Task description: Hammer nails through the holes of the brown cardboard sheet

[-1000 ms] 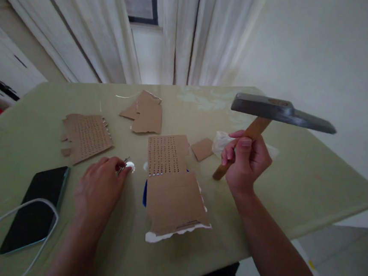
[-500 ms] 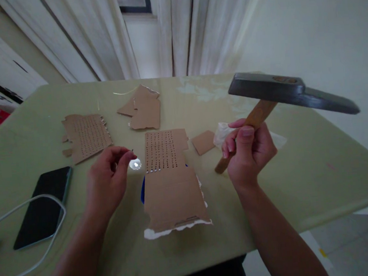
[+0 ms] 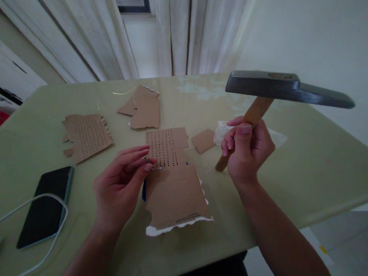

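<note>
Left hand (image 3: 122, 187) now at cardboard (image 3: 171, 177)

left hand (image 3: 120, 188) pinching, right hand (image 3: 247, 149) fisted, raised.

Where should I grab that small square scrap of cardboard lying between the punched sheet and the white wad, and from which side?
Pinch the small cardboard scrap at its near right corner, coming from above on the right. It lies flat on the table, so a fingertip likely has to lift an edge first. Its left edge sits close to the punched cardboard sheet, and its far right edge close to the white wad.
</note>
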A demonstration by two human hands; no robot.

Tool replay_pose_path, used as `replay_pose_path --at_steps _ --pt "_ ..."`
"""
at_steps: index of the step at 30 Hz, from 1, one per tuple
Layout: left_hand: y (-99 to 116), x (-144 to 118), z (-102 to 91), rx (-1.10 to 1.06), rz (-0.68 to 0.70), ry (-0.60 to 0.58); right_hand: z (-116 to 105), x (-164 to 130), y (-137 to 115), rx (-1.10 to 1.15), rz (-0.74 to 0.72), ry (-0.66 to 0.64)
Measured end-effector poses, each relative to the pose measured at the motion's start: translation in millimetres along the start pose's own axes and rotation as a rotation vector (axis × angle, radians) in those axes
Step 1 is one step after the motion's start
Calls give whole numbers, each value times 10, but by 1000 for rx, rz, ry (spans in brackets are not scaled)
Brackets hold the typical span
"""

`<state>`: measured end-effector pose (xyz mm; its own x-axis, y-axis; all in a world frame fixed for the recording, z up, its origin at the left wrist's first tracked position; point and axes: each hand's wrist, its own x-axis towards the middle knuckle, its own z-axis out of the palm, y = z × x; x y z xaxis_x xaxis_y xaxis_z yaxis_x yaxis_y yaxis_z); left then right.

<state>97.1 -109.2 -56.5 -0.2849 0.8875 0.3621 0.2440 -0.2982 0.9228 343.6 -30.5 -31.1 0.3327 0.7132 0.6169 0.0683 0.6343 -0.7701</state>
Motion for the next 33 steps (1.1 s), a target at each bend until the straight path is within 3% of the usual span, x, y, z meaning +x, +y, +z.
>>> replay_pose_path --at_steps 7,13,19,33 --pt "40 11 22 160 125 -47 -3 2 24 32 -2 4" --pt "-11 26 21 123 194 -58 -9 1 22 56 -1 -9" --pt "-42 -4 2 209 85 -55 -8 4 24 55 -13 -11" --pt "-12 -1 -4 241 59 -96 -9 4 27 29 -7 -27"
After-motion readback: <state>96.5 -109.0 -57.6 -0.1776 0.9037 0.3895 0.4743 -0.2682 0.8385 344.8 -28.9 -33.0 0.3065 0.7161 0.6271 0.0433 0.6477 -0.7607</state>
